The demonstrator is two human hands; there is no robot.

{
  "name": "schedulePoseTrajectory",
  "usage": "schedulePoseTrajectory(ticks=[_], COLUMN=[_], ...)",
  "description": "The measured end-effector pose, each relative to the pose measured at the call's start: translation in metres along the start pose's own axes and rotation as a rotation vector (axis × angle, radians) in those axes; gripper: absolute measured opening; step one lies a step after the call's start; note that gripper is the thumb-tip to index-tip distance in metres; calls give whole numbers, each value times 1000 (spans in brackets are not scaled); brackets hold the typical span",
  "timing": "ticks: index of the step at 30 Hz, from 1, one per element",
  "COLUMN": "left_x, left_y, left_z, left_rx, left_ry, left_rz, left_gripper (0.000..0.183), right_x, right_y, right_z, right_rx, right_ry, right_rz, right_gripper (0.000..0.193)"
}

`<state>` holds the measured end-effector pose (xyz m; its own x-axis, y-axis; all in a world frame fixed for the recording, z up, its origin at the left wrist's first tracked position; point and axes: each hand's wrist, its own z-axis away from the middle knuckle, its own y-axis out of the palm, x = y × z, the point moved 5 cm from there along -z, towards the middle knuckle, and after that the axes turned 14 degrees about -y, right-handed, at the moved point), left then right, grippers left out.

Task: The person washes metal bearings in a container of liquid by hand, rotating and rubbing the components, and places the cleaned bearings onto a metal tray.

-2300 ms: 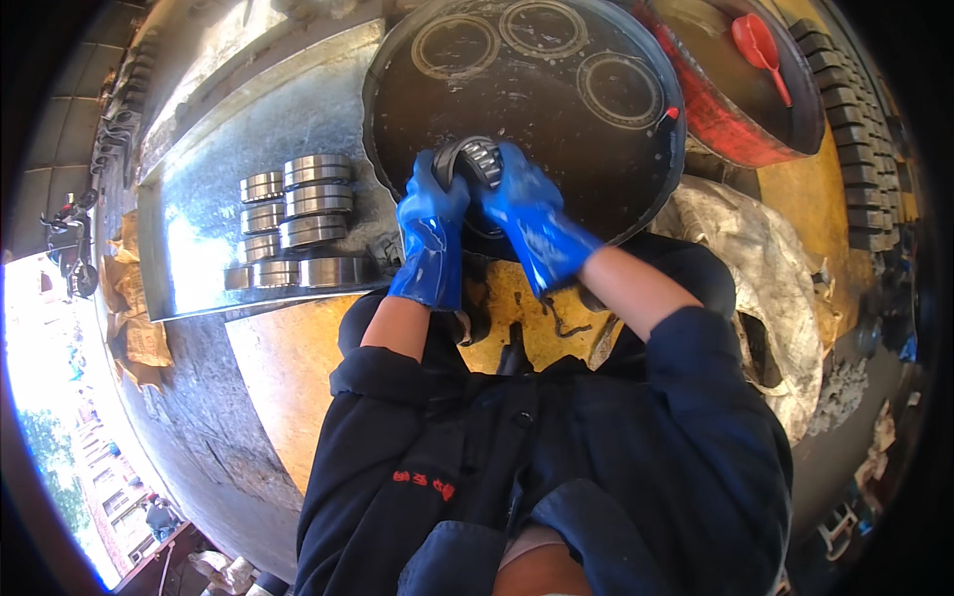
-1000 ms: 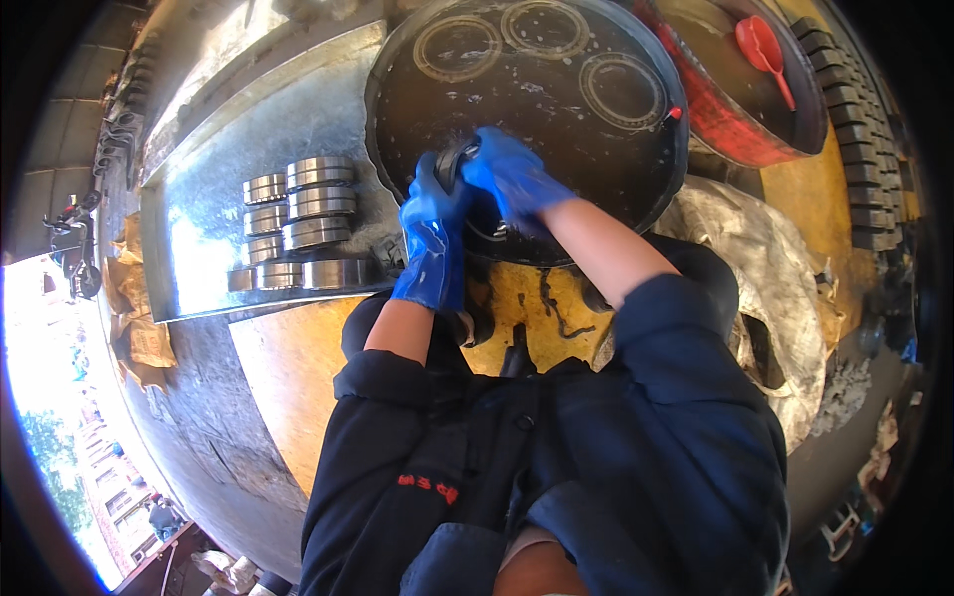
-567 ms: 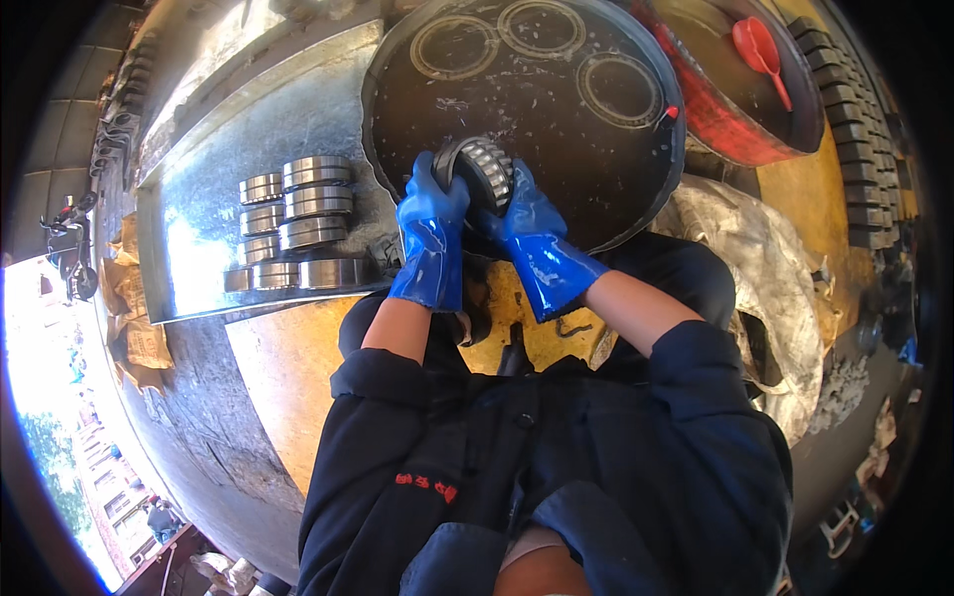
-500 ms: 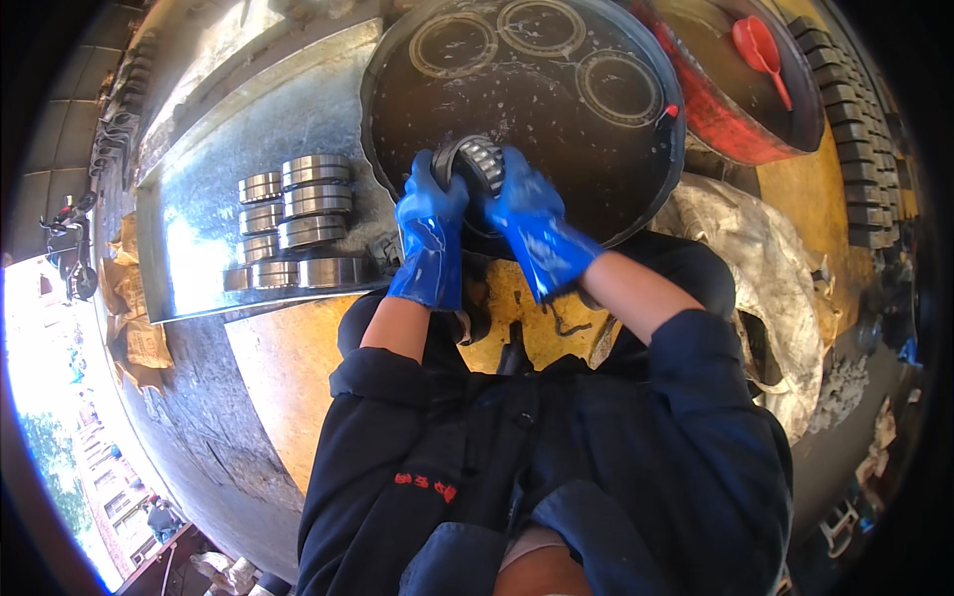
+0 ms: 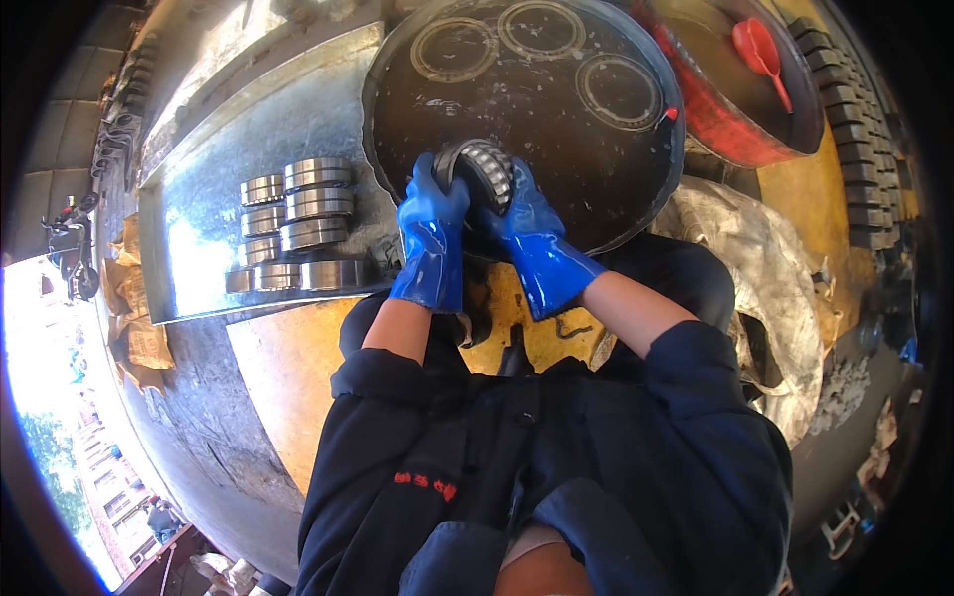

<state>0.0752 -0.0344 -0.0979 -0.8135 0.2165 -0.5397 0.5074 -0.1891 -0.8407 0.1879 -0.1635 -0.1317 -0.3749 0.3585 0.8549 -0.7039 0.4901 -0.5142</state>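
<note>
Both my hands wear long blue rubber gloves and grip one roller bearing (image 5: 487,167) over the near side of a wide round tub (image 5: 372,129) of dark liquid. My left hand (image 5: 433,204) is closed on the bearing's left side, my right hand (image 5: 527,204) on its right. The bearing is tilted, so its row of shiny rollers shows between my gloves; its lower part is hidden by my hands. Three ring-shaped parts (image 5: 616,91) lie in the liquid at the tub's far side.
On a metal tray (image 5: 199,283) to the left stand several stacked shiny bearing rings (image 5: 316,203). A red basin (image 5: 730,124) at the far right holds a red ladle (image 5: 760,50). Dark ring parts (image 5: 857,149) line the right edge. A dirty white sack (image 5: 740,238) lies beside the tub.
The bearing has turned slightly and its roller row shows more openly. My right hand has shifted a little down along its side; both hands keep their hold.
</note>
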Motion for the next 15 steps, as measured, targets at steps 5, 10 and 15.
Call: schedulePoseTrajectory(ticks=[5, 10, 15], left_x=[3, 5, -4], left_y=[-3, 2, -4], left_z=[-1, 2, 2], left_rx=[4, 33, 23], left_ry=[-22, -5, -47], left_rz=[-10, 38, 2], left_gripper=[58, 60, 57], right_x=[43, 24, 23], right_y=[-17, 3, -5], right_z=[-59, -96, -23], right_rx=[119, 413, 133], right_ry=[43, -72, 72], right_rz=[279, 19, 40], right_gripper=[63, 41, 59])
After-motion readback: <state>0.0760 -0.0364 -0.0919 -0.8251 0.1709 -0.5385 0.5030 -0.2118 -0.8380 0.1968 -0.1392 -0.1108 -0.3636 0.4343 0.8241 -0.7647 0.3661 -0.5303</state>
